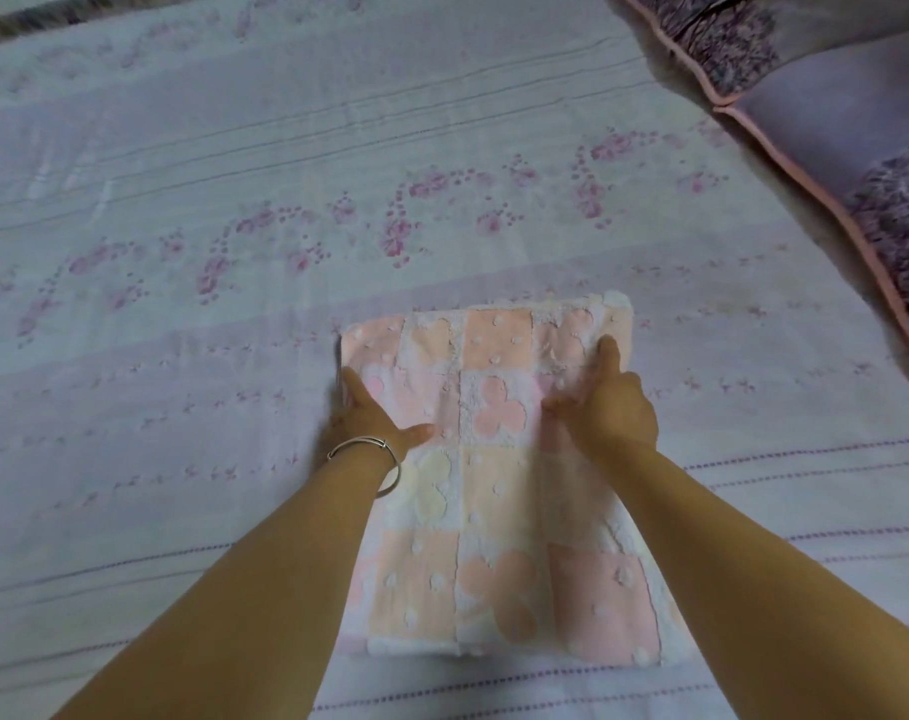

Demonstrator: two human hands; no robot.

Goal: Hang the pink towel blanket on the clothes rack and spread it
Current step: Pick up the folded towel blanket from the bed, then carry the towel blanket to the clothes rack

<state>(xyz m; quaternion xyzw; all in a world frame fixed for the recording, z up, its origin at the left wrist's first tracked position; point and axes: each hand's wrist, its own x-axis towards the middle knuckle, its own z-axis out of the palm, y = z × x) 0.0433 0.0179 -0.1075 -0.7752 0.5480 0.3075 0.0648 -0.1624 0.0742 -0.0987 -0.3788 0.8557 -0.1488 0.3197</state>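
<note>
While the folded pink towel [494, 459] lies on the bed sheet [182, 356], the left hand [369, 415] and right hand [605, 402] clasp its sides. Soft and floppy, it'll sag; better gripped by the corners.

Pink towel blanket [499, 475]: terry cloth, matt, nubby raised pile around smoother flat patches in pink, peach, cream; folded, lying on bed.
Bed sheet [234, 210]: thin woven cloth, matt, smooth, faint creases, printed purple floral, stitched dotted lines.
Quilt [826, 111], bed's far right corner: purple cloth, slight sheen, pink piped edge.
Bangle [374, 449], left wrist: thin metal, silvery, glossy.
</note>
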